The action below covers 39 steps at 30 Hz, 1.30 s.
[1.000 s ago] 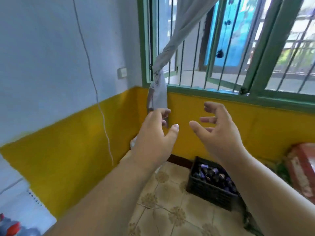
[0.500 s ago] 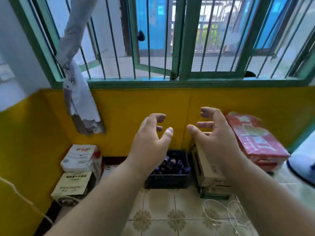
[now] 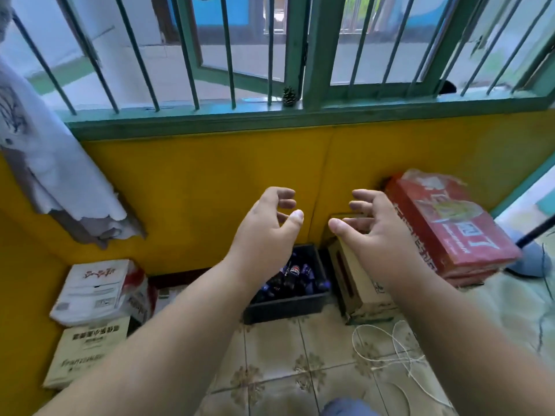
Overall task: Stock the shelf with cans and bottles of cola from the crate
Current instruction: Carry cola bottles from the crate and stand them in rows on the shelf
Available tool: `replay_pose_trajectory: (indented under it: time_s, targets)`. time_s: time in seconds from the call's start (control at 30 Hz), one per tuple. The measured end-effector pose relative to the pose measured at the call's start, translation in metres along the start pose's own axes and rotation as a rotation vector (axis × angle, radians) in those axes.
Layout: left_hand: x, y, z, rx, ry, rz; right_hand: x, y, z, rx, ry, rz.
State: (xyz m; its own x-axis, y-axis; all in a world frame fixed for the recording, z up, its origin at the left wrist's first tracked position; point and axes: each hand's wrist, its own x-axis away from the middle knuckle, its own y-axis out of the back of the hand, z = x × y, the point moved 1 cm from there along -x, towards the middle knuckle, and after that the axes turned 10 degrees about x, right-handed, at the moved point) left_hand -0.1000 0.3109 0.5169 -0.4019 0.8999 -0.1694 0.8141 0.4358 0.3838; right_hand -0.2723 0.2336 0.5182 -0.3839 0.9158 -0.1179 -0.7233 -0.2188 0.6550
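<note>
A: Where is the crate (image 3: pixel 285 307)?
B: On the tiled floor (image 3: pixel 270 355), against the yellow wall (image 3: pixel 210 181), a cardboard box (image 3: pixel 357 283) just beside its right edge, cola bottles (image 3: pixel 295 276) inside.
A: And the hands?
B: Left hand (image 3: pixel 264 232) and right hand (image 3: pixel 372 232) hover above, fingers loosely curled, grasping nothing.

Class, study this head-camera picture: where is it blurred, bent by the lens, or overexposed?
Head view: the red package at right is smeared with motion blur; the window bars splay outward from wide-angle distortion; daylight washes out the ground outside; the crate and both hands read fairly sharp.
</note>
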Motion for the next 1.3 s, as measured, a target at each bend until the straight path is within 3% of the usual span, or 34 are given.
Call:
replay_pose_trajectory:
  time_s: [0.3, 0.47, 0.67, 0.9, 1.03, 1.13, 1.2, 1.3]
  targets:
    - [-0.103, -0.044, 0.068, 0.002, 0.185, 0.052, -0.124, -0.053, -0.060, -0.018, -0.135, 0.183]
    - [-0.172, -0.060, 0.115, -0.034, 0.404, 0.034, -0.220, -0.105, -0.101, -0.024, -0.200, 0.389]
    - [-0.217, -0.098, 0.189, -0.027, 0.595, -0.005, -0.283, -0.177, -0.171, -0.077, -0.409, 0.543]
    - [-0.215, -0.137, 0.343, -0.038, 0.824, 0.059, -0.274, -0.309, -0.283, -0.190, -0.730, 0.656]
    - [-0.221, -0.173, 0.436, -0.092, 0.885, 0.243, -0.261, -0.374, -0.361, -0.166, -0.858, 0.591]
    - [-0.226, -0.201, 0.508, -0.223, 0.930, 0.414, -0.249, -0.413, -0.420, -0.221, -1.051, 0.649]
    - [-0.227, -0.218, 0.557, -0.306, 0.928, 0.451, -0.245, -0.444, -0.459, -0.145, -1.042, 0.628]
    - [-0.228, -0.243, 0.615, -0.299, 0.956, 0.373, -0.246, -0.492, -0.516, -0.090, -0.960, 0.546]
